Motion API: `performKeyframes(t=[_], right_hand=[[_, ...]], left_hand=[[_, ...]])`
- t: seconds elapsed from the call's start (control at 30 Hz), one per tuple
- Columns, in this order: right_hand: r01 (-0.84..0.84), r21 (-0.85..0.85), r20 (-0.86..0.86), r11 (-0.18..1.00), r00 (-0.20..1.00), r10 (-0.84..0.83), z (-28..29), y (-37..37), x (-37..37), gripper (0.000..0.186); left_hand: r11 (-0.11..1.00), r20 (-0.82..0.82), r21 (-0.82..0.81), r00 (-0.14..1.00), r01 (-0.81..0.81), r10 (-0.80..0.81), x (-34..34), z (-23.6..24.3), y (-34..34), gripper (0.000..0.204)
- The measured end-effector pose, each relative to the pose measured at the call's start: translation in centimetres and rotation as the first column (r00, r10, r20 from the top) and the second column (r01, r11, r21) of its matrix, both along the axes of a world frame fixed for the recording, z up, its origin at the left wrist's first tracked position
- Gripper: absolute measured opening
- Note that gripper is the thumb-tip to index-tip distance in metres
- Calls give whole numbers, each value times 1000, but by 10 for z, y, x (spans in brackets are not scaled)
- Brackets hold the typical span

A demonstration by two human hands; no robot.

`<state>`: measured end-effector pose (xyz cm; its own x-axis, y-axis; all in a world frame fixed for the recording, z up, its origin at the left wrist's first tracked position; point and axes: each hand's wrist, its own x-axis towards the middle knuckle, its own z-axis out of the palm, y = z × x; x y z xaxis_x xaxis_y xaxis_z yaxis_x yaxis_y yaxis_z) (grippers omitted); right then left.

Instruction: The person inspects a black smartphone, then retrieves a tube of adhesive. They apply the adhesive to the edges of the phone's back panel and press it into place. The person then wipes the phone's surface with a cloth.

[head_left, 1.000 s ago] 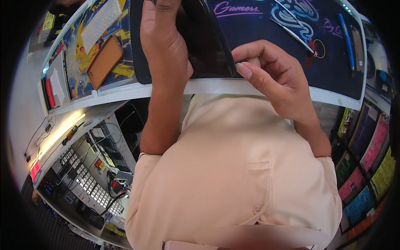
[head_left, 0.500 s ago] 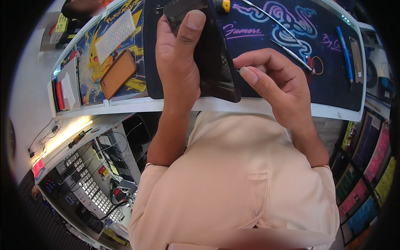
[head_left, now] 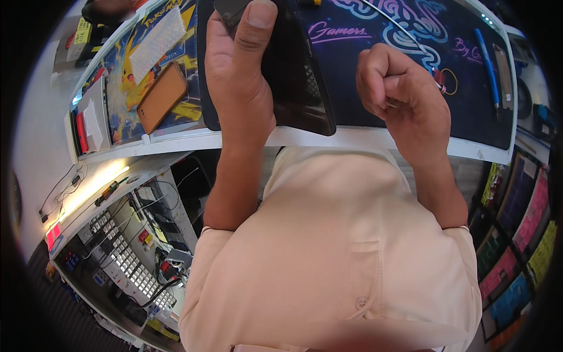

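Note:
My left hand [head_left: 243, 76] is closed round a black tablet-like device [head_left: 296, 97] with a glossy face, its thumb lying along the near side. The device is tilted above the desk's front edge, and its upper part runs out of the picture. A small dark rounded piece [head_left: 230, 8] shows beside the thumb tip; whether it belongs to the device I cannot tell. To the right, apart from the device, my right hand [head_left: 404, 94] has its fingers curled in. What those fingers hold, if anything, is hidden. Behind them lies a thin metal rod [head_left: 404, 28] on the dark printed mat [head_left: 352, 53].
A brown phone case [head_left: 163, 97] and bubble wrap [head_left: 155, 46] lie on a yellow-and-blue printed mat at left. A blue pen [head_left: 487, 70] and a rubber band [head_left: 450, 82] are at right. A lit side bench with cables [head_left: 135, 258] stands lower left.
My right hand has drawn back from the device's edge, moving right, and its pinching fingers have curled in. My left hand and the device have shifted slightly left and up.

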<state>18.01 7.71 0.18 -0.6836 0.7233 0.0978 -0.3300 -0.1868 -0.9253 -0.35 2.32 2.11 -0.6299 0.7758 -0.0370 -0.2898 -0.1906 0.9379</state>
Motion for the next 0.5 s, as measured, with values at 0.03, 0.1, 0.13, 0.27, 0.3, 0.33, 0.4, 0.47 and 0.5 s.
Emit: performKeyframes(t=[0.03, 0.1, 0.13, 0.27, 0.3, 0.33, 0.4, 0.47, 0.5], right_hand=[[-57, 67, -90, 996, 994, 63, -7, 5, 1, 20], [-102, 179, -243, 979, 959, 144, -13, 7, 5, 25], [-154, 20, -165, 988, 974, 155, -13, 7, 7, 25], [-228, -337, -54, 913, 973, 223, 1, 6, 11, 29], [-166, -334, 31, 928, 982, 186, 6, 3, 12, 27], [-116, -350, 103, 930, 981, 161, 9, 0, 12, 26], [-115, -223, 66, 968, 989, 133, 11, 4, 10, 19], [-99, 8, 71, 995, 993, 98, 8, 7, 9, 17], [-47, 70, 70, 996, 997, 43, 7, 10, 9, 16]], left_hand=[[995, -68, -63, 995, -74, 70, -2, -5, -1, 35], [1000, -30, -21, 999, 22, -23, -5, -13, -4, 35], [998, -19, 3, 998, 67, -67, -6, -15, -6, 36], [999, 2, -38, 1000, -8, 8, -1, -16, -7, 40], [1000, 28, -6, 999, 17, -17, 0, -16, -7, 41], [999, 55, 24, 998, 42, -44, 1, -15, -7, 42], [985, 25, 101, 989, 143, -146, 0, -14, -7, 44], [982, 39, 112, 987, 154, -159, -1, -14, -8, 47], [984, 44, 104, 987, 147, -152, -2, -14, -8, 47]])
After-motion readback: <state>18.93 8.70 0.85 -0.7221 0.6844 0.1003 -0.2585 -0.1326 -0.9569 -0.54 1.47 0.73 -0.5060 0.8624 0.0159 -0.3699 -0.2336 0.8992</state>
